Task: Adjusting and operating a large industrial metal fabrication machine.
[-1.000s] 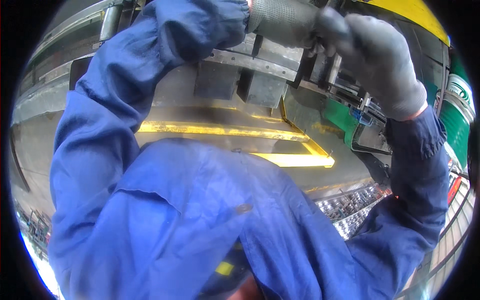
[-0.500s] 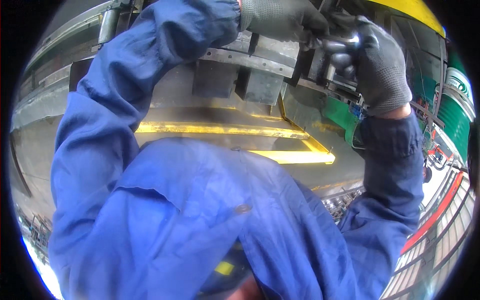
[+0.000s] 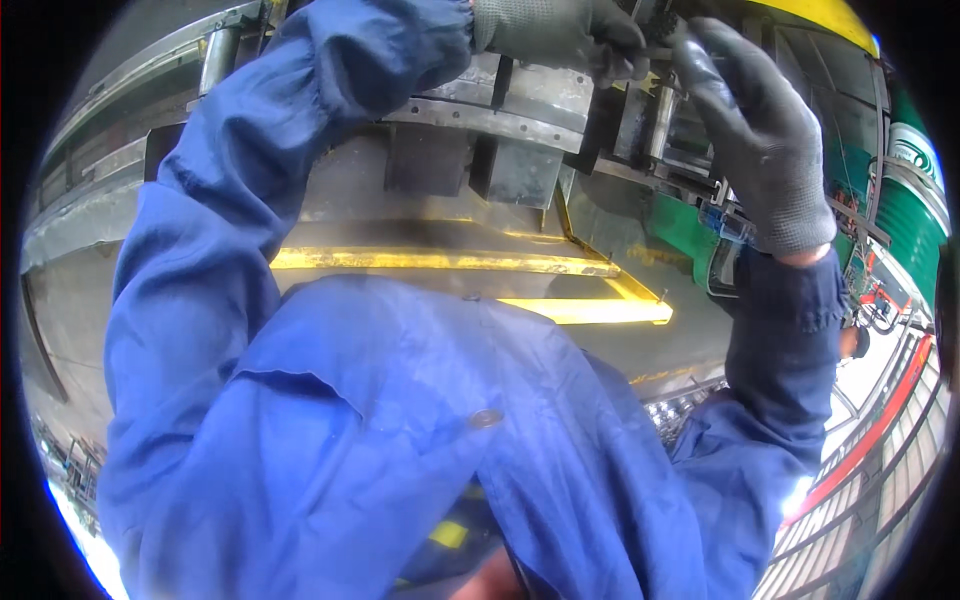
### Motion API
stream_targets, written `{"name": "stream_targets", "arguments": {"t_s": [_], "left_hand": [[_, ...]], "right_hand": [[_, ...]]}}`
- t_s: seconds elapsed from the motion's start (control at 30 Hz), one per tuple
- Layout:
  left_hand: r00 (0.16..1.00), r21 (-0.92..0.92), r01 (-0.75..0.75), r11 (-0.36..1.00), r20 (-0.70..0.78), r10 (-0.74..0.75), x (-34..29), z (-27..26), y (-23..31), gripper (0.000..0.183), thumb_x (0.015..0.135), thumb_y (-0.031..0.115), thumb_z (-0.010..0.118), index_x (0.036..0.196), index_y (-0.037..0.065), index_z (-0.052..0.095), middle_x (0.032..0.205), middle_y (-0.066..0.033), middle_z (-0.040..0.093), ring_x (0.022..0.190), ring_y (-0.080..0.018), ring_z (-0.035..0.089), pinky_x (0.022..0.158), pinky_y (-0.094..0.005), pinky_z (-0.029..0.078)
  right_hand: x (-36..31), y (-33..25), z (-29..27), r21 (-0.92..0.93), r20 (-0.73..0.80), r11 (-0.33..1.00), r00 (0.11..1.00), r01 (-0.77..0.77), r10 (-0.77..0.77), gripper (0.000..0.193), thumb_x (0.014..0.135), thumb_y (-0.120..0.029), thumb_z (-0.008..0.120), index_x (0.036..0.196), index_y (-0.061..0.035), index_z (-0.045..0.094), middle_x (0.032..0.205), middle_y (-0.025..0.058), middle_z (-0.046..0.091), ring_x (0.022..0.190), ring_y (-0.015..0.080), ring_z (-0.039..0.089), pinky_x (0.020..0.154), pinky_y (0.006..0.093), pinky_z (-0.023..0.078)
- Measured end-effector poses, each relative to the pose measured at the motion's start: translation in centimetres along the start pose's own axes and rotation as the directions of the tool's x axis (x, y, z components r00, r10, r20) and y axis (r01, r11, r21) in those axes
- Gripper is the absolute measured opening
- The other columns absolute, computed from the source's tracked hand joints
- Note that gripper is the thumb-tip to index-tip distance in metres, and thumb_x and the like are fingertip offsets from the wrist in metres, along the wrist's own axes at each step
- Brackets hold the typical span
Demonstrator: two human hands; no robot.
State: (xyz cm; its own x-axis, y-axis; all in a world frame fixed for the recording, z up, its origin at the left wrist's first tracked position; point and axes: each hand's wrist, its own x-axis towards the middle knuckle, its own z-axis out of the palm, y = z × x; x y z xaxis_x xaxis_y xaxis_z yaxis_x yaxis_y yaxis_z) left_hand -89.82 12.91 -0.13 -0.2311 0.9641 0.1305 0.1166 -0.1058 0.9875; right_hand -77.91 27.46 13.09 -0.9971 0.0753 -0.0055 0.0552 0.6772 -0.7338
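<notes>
While left hand (image 3: 560, 35) curls tight around a small dark part (image 3: 655, 50) on the grey machine (image 3: 520, 120), right hand (image 3: 760, 140) hovers half-open just beside, holding nothing; slick gloves could let it slip.

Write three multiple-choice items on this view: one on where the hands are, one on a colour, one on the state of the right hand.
1. Where are the two gloved hands?
A. Raised at the machine parts near the top
B. Resting on the floor
C. Behind the person's back

2. What colour are the painted lines on the floor?
A. White
B. Yellow
C. Red

3. How is the right hand?
A. Clenched in a fist
B. Holding a hammer
C. Open, fingers spread

Answers: 1 A, the left hand and right hand reach up to the grey metal machine. 2 B, the floor lines are yellow. 3 C, its fingers are extended and grip nothing.
</notes>
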Motion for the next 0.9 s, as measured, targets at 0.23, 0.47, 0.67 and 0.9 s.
{"name": "stream_targets", "arguments": {"t_s": [0.23, 0.47, 0.67, 0.9], "left_hand": [[0.995, 0.14, 0.1, 0.985, -0.035, -0.096, -0.1, 0.6, 2.0, 0.016, 0.088, 0.0, 0.057, 0.101, 0.002, 0.066, 0.088, -0.0095, 0.064, 0.076, -0.0208, 0.054, 0.068, -0.0282, 0.046], [0.984, 0.093, 0.116, 0.989, -0.143, -0.102, -0.5, 0.7, 1.4, 0.015, 0.088, 0.0, 0.057, 0.1, 0.003, 0.065, 0.09, -0.0097, 0.065, 0.076, -0.0236, 0.053, 0.072, -0.0315, 0.045], [0.987, -0.001, -0.127, 0.992, -0.104, 0.126, -0.1, 0.3, -1.3, 0.012, 0.088, -0.002, 0.055, 0.096, 0.002, 0.063, 0.088, -0.0103, 0.063, 0.073, -0.0224, 0.05, 0.069, -0.0309, 0.044], [0.989, -0.081, 0.148, 0.986, -0.004, -0.149, -0.9, 0.1, 2.1, 0.011, 0.088, -0.002, 0.053, 0.096, 0.0, 0.06, 0.085, -0.0095, 0.059, 0.071, -0.0219, 0.046, 0.065, -0.0288, 0.041]], "right_hand": [[0.7, -1.2, -1.0, -0.601, 0.459, 0.586, 0.835, 0.543, -0.303, 0.037, 0.093, -0.016, 0.064, 0.124, 0.0029, 0.056, 0.098, 0.0139, 0.071, 0.078, 0.0171, 0.069, 0.067, 0.0243, 0.057], [1.7, -7.0, 2.3, 0.053, 0.133, 0.713, 0.713, -0.699, 0.689, 0.035, 0.09, -0.017, 0.066, 0.12, -0.0001, 0.061, 0.096, 0.011, 0.07, 0.078, 0.0193, 0.068, 0.069, 0.0254, 0.056], [1.2, -4.2, 0.2, 0.156, 0.323, 0.907, 0.888, -0.391, 0.328, 0.031, 0.09, -0.022, 0.067, 0.112, -0.0003, 0.063, 0.092, 0.0083, 0.068, 0.075, 0.018, 0.065, 0.068, 0.0242, 0.054], [3.5, -3.3, -1.1, -0.317, 0.61, 0.761, 0.736, 0.566, -0.293, 0.029, 0.093, -0.027, 0.064, 0.105, -0.0014, 0.062, 0.09, 0.0078, 0.067, 0.071, 0.0153, 0.062, 0.065, 0.0224, 0.05]]}}
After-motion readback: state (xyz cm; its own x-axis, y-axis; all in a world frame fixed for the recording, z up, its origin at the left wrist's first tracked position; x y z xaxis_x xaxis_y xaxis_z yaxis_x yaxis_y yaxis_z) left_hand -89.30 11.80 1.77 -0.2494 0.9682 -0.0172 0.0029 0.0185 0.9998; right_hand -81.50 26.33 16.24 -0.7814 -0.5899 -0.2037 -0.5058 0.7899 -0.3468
